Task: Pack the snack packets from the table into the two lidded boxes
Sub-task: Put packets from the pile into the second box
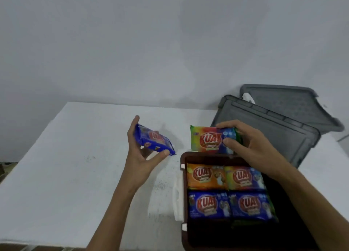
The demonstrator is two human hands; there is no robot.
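We see our left hand (140, 152) gripping a blue foil snack packet (154, 140) between thumb and fingers, tilted above the white table (75, 165). Our right hand (251, 146) pinches the right end of a rainbow-coloured foil snack packet (207, 139), held just beyond the far rim of the dark brown plastic box (184, 156). Inside the box, an orange packet (205, 176) and a yellow-green packet (245, 177) fill the far row; a left blue packet (208, 204) and a right blue packet (251, 205) fill the near row. A white latch (177, 199) sits on the box's left wall. Beyond our right hand, a near grey plastic lid (273, 129) overlaps a far grey plastic lid (283, 99).
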